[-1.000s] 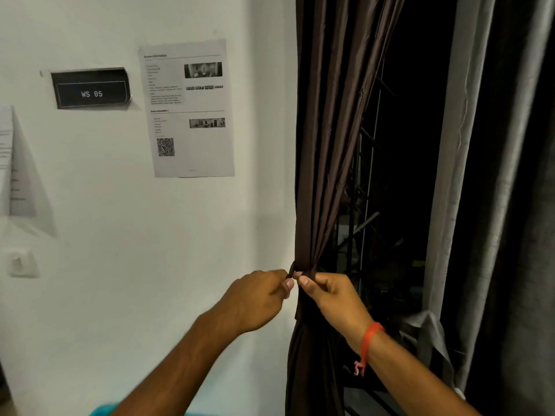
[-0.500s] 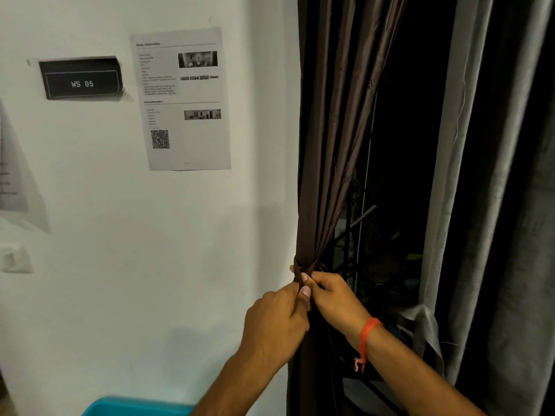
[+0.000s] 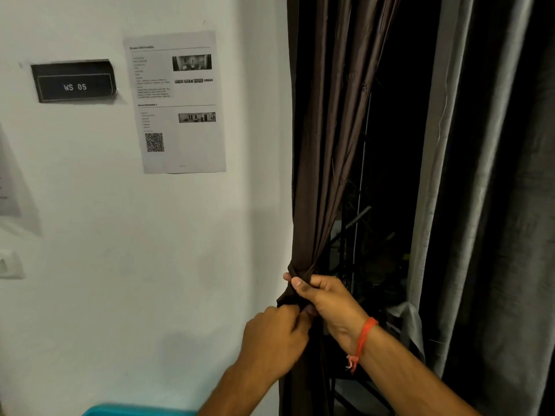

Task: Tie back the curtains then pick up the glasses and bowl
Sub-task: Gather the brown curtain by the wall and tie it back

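Gripping the gathered brown curtain (image 3: 322,163) (both hands' fingers (image 3: 303,285))

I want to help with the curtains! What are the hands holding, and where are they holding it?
Both hands grip the brown curtain at its gathered waist: the right hand around the bunched part, the left hand pinching the fabric just below.

L hand (image 3: 274,337) & R hand (image 3: 326,298) both curled, apparently pinching.

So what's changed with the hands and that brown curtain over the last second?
The left hand dropped lower, below the right hand, pinching the tie under the knot. The right hand still grips the gathered brown curtain. The grey curtain hangs as before.
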